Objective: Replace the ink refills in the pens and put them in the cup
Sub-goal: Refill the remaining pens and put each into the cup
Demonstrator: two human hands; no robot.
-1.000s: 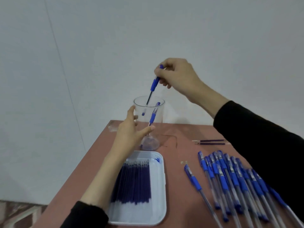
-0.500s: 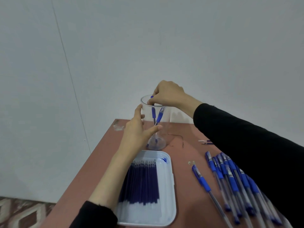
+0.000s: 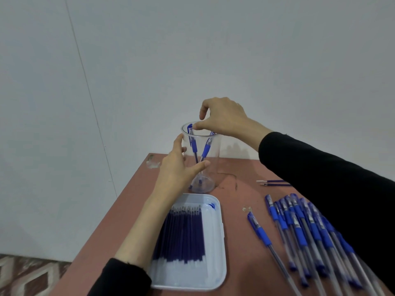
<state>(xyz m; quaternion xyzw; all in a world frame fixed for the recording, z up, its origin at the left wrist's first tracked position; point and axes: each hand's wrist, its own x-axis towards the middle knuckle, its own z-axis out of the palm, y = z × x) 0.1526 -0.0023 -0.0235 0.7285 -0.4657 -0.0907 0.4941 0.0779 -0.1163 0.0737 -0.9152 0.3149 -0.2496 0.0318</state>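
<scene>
Two pens (image 3: 193,146) stand in one cup (image 3: 214,161); left hand (image 3: 175,167) brackets it, fingers straight; right hand (image 3: 226,118) at rim, grip unclear

Bare tabletop (image 3: 239,253) between tray (image 3: 216,242) and loose pens (image 3: 299,229); cup (image 3: 214,159) mouth seemingly under right hand (image 3: 224,118).

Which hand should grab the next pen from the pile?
Right, probably. The pile of pens lies on the right side of the table, under the right arm. The right hand is at the rim of the cup; the left hand rests on the cup, farther away.
</scene>
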